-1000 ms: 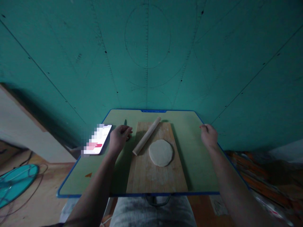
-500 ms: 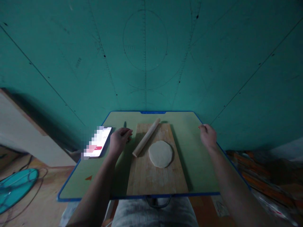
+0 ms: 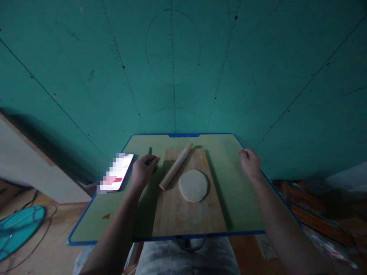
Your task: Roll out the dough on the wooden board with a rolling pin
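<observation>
A flat round of dough (image 3: 193, 186) lies on a wooden board (image 3: 189, 221). Beside it, a rolling pin (image 3: 176, 167) rests slantwise, its far end near the board's top edge. My left hand (image 3: 142, 168) hovers left of the board, fingers curled and closed, with nothing visible in them. Just beyond it a slim dark object (image 3: 150, 150) lies on the table, partly hidden by the hand; its kind is unclear. Over the table's right edge, my right hand (image 3: 250, 163) is closed, apart from the board, and nothing shows in its grip.
The small table (image 3: 237, 206) has a blue rim and stands against a green wall (image 3: 183, 95). A lit phone (image 3: 122, 173), partly blurred, lies at the left. Near it is a small orange triangular piece (image 3: 106, 216). A teal round object (image 3: 23, 229) is on the floor.
The whole view has shifted slightly. Both hands stay closed in about the same places, and the dough and rolling pin have not moved on the board.
</observation>
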Tool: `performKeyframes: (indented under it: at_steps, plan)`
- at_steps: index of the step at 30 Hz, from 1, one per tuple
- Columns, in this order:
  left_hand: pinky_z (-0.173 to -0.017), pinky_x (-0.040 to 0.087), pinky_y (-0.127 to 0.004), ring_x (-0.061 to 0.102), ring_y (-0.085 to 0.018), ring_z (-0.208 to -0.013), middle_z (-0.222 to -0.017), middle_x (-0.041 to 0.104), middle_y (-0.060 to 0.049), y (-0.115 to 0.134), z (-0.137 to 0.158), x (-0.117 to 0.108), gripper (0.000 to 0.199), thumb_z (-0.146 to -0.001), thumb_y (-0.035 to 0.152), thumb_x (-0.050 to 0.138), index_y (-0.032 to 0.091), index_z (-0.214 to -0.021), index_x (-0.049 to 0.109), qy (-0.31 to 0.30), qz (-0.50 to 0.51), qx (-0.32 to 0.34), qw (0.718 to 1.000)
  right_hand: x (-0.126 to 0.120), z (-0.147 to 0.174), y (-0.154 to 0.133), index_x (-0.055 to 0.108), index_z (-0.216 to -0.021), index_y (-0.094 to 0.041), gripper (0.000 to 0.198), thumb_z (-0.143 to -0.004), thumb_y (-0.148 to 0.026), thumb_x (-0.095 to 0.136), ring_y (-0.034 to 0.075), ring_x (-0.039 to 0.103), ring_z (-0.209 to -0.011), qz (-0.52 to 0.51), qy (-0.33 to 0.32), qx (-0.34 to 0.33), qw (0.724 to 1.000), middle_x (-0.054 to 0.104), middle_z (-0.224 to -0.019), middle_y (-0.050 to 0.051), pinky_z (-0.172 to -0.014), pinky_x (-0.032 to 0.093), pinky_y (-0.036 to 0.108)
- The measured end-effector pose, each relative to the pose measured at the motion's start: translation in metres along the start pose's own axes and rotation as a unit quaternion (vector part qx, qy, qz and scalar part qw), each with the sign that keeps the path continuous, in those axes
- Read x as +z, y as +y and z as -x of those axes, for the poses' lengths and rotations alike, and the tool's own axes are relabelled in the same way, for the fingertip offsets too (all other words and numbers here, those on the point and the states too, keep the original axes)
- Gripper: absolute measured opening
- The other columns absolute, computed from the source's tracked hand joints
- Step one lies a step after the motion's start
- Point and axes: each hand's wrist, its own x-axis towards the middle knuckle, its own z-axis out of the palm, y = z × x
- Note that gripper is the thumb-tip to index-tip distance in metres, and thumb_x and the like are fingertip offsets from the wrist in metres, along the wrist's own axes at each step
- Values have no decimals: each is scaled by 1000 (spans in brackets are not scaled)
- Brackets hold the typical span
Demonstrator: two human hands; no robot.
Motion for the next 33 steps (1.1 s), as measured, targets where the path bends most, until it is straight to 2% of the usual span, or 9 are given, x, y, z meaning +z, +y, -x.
performKeyframes:
  at_steps: [13,28,33]
  plan:
    - [-48,43,-26,58,-16,-48,-53,64,0,3,1,0,33,-69,51,66,18,-73,69,-14,-7,-3,1000,0,1,-2,60,-70,-23,42,-82,-59,43,23,57,-73,7,-15,4,1000,65,-71,7,-69,40,34]
    - [-51,41,-27,57,-16,-48,-52,62,0,3,1,1,33,-69,53,63,20,-70,65,-18,-19,1,1000,-2,5,-7,53,-67,-25,35,-76,-56,39,23,55,-69,13,-35,-3,999,60,-66,5,-66,38,34]
    - [-50,39,-27,57,-17,-49,-52,62,-1,0,0,1,34,-72,53,59,21,-64,60,-20,-70,27,997,5,10,-21,55,-73,-25,27,-79,-48,44,24,59,-74,6,-59,-41,997,65,-75,7,-70,44,36]
